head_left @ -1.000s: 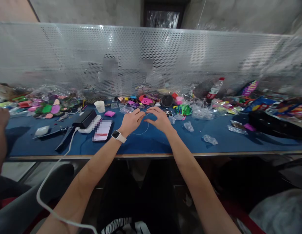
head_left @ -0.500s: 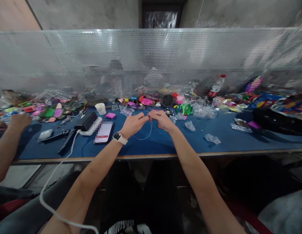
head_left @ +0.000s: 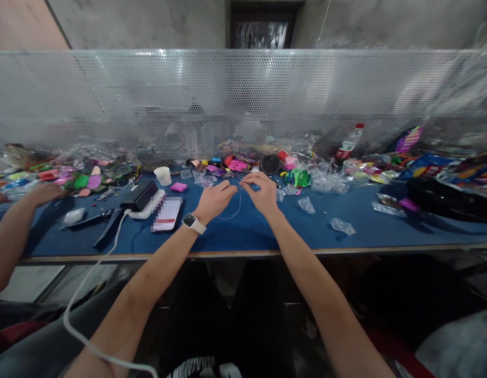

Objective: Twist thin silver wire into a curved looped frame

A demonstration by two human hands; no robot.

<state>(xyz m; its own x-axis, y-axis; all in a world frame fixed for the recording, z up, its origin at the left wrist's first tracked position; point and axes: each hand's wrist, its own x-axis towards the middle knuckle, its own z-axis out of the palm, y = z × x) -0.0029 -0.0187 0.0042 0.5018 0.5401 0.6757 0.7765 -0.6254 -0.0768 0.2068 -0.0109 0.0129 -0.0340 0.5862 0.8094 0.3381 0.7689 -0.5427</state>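
Note:
Over the blue tabletop (head_left: 259,231), both my hands pinch at a thin pale thread (head_left: 239,206). It hangs from between my fingertips and curves down to the left in a loose loop. My left hand (head_left: 215,199), with a white-banded watch on the wrist, has thumb and forefinger pressed together. Opposite it, my right hand (head_left: 262,193) pinches thumb against forefinger, its other fingers curled above. Only a small gap separates the two sets of fingertips. Anything else tiny between them is too small to make out.
Left of my hands lie a phone (head_left: 167,215), a black box (head_left: 139,195) with a white cable, and a paper cup (head_left: 162,175). Colourful pieces and plastic bags line the perforated panel (head_left: 243,79). A bottle (head_left: 349,143) stands back right. Another person's hand (head_left: 46,193) is at far left.
My right hand has risen slightly and its fingers have drawn back from the left fingertips, opening a small gap. The thread's loop has shifted a little left and up.

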